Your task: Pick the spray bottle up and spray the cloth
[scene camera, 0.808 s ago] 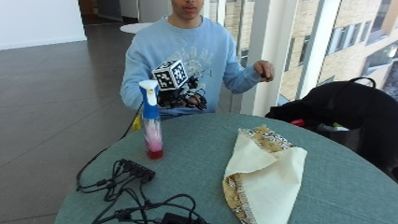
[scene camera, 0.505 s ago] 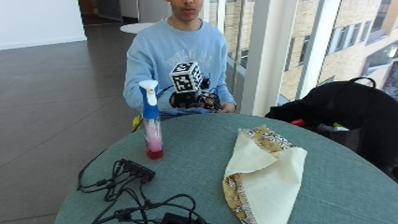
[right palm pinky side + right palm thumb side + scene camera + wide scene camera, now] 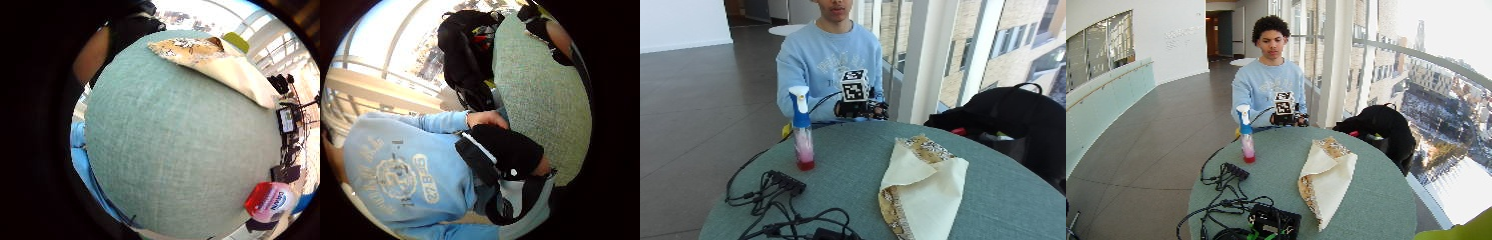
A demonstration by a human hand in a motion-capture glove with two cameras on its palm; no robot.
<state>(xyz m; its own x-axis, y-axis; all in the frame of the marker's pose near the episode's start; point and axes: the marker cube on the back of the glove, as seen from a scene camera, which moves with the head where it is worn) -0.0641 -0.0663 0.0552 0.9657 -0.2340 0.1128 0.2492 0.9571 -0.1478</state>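
The spray bottle (image 3: 802, 129) stands upright on the round green bench (image 3: 853, 160), apart from the folded cream cloth (image 3: 923, 185) lying further along it. The gloved right hand (image 3: 856, 109) is at the bench's near edge in front of the person, holding nothing; whether its fingers are curled or straight cannot be told. A tangle of black cables (image 3: 776, 200) lies beside the bottle.

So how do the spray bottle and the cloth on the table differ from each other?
The spray bottle stands upright; the cloth lies flat, folded over itself. The bottle is slim, with a white and blue head and pink liquid low inside; the cloth is broad and cream, with a patterned border. The bottle stands near one edge of the table, beside black cables; the cloth lies apart, nearer the middle. Both rest on the table, and no hand touches either.
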